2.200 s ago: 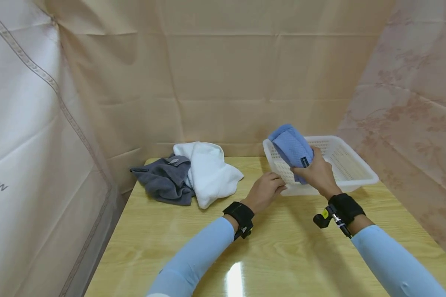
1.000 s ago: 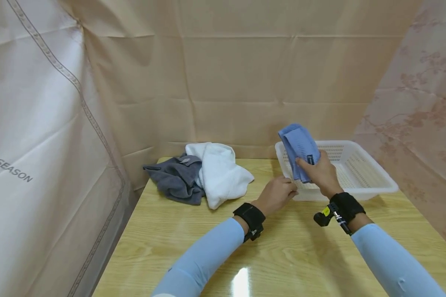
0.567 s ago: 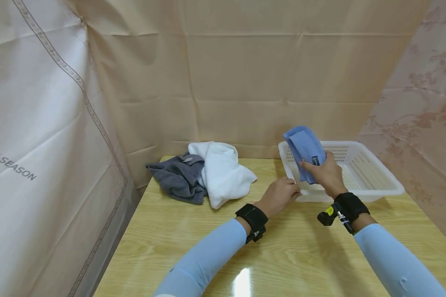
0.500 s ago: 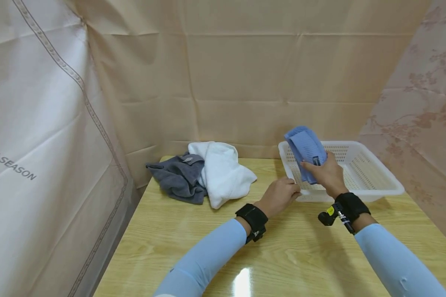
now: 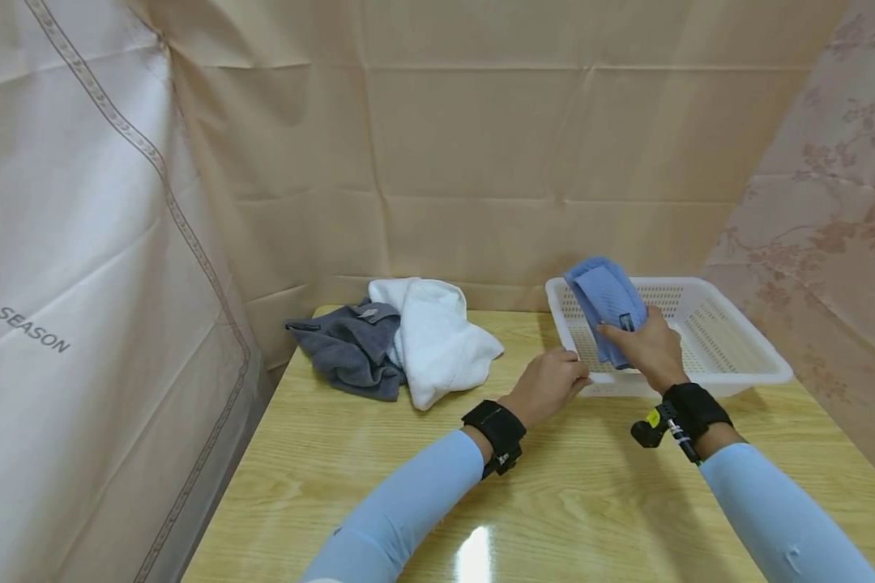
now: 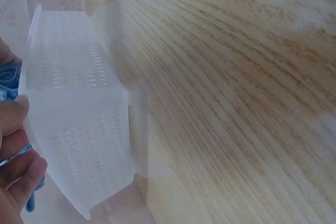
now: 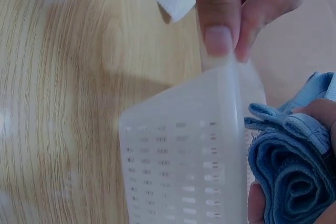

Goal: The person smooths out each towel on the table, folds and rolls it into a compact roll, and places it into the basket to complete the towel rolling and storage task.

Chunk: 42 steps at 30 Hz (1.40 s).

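Observation:
In my right hand (image 5: 650, 350) I grip a blue towel (image 5: 607, 298), folded and rolled, with a small dark label near my thumb. The right wrist view shows its spiral end (image 7: 296, 190) just inside the wall of a white plastic basket (image 7: 178, 145). Held tilted, the towel overlaps the basket's left end in the head view. My left hand (image 5: 548, 384) pinches the basket's near left corner by the rim, thumb and fingers on either side of it, as the left wrist view shows at the rim (image 6: 32, 114).
A crumpled dark grey cloth (image 5: 352, 348) lies at the table's back left, partly under a white towel (image 5: 441, 344). The wood-grain table (image 5: 379, 453) meets a beige cloth backdrop (image 5: 474, 162) behind. A pink floral sheet (image 5: 831, 243) hangs close by the basket's right side.
The blue towel in my right hand has moved down and slightly right, lower over the basket. My left hand keeps its pinch on the corner. Earlier, the head view shifted a little.

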Tool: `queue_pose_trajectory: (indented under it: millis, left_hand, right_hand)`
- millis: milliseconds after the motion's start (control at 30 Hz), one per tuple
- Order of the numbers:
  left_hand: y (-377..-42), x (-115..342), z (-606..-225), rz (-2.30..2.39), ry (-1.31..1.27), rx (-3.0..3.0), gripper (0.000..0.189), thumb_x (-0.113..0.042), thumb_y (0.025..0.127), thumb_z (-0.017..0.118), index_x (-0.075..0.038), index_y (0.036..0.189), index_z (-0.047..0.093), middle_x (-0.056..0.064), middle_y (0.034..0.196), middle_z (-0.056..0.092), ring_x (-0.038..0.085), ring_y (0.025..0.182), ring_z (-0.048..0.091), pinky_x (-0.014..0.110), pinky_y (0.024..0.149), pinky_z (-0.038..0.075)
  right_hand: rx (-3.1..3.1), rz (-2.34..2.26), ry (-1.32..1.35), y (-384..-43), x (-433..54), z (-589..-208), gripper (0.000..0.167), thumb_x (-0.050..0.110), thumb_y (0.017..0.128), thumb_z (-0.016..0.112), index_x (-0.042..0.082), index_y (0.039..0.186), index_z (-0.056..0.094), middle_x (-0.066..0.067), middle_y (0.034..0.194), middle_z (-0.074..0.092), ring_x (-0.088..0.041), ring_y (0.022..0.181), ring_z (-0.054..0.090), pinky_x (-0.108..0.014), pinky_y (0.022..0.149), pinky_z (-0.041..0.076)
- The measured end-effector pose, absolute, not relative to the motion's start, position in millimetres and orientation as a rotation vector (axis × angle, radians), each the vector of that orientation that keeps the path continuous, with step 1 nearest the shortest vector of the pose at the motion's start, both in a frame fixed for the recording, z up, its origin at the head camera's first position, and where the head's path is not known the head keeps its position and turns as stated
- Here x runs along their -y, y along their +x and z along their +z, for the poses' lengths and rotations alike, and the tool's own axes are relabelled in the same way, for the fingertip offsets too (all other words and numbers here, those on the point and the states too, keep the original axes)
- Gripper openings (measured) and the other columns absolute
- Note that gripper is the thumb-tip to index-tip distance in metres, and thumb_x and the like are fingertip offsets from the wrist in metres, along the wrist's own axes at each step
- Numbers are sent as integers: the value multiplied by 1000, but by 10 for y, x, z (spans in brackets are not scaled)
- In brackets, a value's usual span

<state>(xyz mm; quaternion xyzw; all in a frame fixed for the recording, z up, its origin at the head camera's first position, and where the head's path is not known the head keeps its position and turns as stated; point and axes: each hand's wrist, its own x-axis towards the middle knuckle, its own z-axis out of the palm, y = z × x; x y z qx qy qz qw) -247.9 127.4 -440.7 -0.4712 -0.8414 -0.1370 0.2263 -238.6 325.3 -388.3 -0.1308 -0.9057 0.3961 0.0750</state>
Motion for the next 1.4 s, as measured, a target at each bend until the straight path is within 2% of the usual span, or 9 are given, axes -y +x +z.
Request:
queue_pose_trajectory:
  millis: [533,800,1400]
  left_hand:
    - [-2492,-1287,-4428,-393,-1294,2313,12,-28,100,71,-21,99,81,-8,92,69,6,87,61,11,78,47]
    - [-2486,-1289,-4426,-366,-1296,2307,13,-29,100,71,-21,100,81,-9,93,70,5,87,61,10,79,47]
    - [-2487,-1288,-4442,-382,-1309,2283,14,-29,101,70,-20,98,79,-7,92,68,6,87,60,11,80,46]
  right_hand:
    - [2759,1070,-431,-2391,-3338,-3942,99,52,94,68,-13,153,23,-42,139,44,-58,120,53,-65,89,52]
    - [2777,1036,-446,-2387,-3404,-3991,98,53,94,67,-16,149,26,-43,134,47,-57,116,55,-61,82,54]
    - [2856,983,-448,-2438,-3447,-4059,98,52,94,66,-20,146,28,-44,130,47,-58,113,55,-58,76,53]
